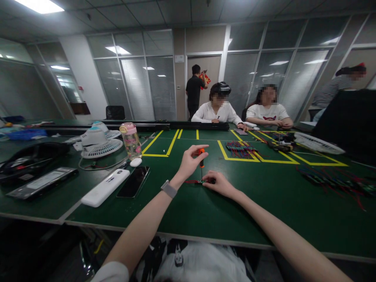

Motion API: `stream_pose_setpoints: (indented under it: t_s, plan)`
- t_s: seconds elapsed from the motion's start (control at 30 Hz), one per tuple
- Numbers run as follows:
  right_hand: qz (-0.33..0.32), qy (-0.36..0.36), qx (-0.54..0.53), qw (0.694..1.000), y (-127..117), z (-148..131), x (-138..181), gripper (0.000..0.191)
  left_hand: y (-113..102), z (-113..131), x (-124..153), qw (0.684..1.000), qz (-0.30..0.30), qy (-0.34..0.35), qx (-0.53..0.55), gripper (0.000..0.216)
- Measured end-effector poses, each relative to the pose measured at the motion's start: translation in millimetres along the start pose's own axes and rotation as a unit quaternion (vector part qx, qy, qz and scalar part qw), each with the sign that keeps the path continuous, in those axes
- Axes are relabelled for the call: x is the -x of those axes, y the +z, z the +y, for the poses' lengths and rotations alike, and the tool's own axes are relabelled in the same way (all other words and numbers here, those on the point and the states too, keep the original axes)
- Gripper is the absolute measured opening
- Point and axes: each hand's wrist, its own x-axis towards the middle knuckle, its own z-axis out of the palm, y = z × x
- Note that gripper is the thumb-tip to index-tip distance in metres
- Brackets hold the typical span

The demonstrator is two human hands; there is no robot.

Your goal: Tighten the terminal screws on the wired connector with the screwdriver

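In the head view, an orange and black screwdriver [202,166] stands upright with its shaft pointing down at a small circuit board [200,182]. My left hand [190,160], with a grey band at the wrist, is closed around the screwdriver's handle; the thumb crosses in front of it and the index finger stretches above. My right hand [221,184] rests low on the table, its fingertips pinching the board's right side. Red wires [190,181] run from the board to the left. The screw tip is too small to make out.
A white power bank [106,187], black phone [133,182], pink-lidded bottle [131,141] and white fans [101,141] lie left. Wired boards [241,149] sit inside yellow tape ahead; more wired boards [337,182] lie right. Two people sit opposite; others stand farther off.
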Motion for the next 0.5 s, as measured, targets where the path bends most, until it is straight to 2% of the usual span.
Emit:
stream_pose_setpoints:
  t_s: [0.1, 0.23, 0.4, 0.5]
  plan:
    - [0.000, -0.003, 0.001, 1.000, -0.4, 0.0, 0.2, 0.014, -0.1, 1.1, 0.5, 0.997, 0.033, 0.037, -0.056, 0.026]
    - [0.001, -0.006, -0.002, 1.000, -1.0, -1.3, 0.7, 0.014, -0.4, 1.5, -0.1, 1.000, -0.017, 0.011, 0.002, 0.031]
    - [0.002, -0.002, 0.000, 1.000, -0.6, -1.9, 0.6, 0.014, -0.2, 1.2, 0.1, 0.998, 0.028, 0.031, -0.043, 0.027]
    - [0.002, -0.007, -0.001, 1.000, -0.4, -0.9, 0.4, 0.014, -0.5, 2.4, 0.2, 1.000, -0.018, 0.006, 0.009, 0.032]
